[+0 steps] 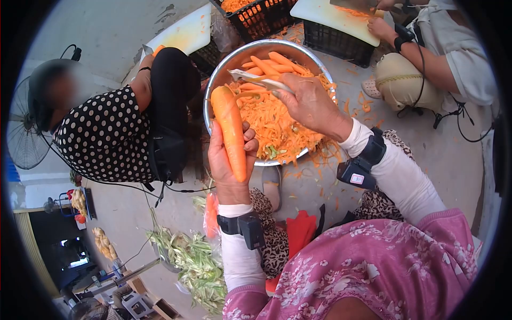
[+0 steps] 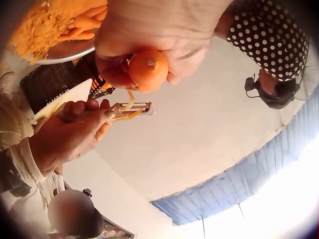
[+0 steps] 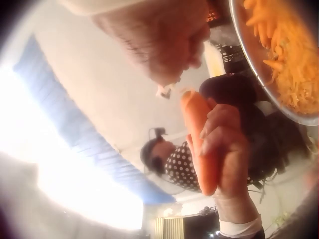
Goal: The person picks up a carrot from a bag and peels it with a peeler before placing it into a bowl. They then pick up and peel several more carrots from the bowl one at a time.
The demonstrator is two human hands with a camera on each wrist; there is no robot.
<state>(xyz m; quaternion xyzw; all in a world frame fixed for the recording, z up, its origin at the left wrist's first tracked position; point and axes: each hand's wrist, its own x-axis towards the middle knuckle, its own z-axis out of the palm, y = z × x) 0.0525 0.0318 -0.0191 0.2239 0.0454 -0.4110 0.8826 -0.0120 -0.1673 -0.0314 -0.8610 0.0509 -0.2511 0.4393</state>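
A large orange carrot (image 1: pixel 230 130) stands nearly upright in my left hand (image 1: pixel 226 165), its fingers curled round the lower half. My right hand (image 1: pixel 314 104) grips a pale peeler (image 1: pixel 261 80) by its handle, just right of the carrot's top. In the left wrist view a strip of peel hangs at the peeler's (image 2: pixel 134 110) blade, below the carrot's end (image 2: pixel 148 70). Beneath both hands, a metal basin (image 1: pixel 209 101) holds orange peelings (image 1: pixel 272 125) and several carrots (image 1: pixel 272 65). The right wrist view shows the carrot (image 3: pixel 202 144) held by my left hand (image 3: pixel 227 149).
Black crates (image 1: pixel 336 42) and cutting boards (image 1: pixel 341 18) lie beyond the basin. One person in a dotted top (image 1: pixel 106 136) sits at the left, another in a white shirt (image 1: pixel 458 58) at the upper right. Leafy scraps (image 1: pixel 200 272) cover the floor at lower left.
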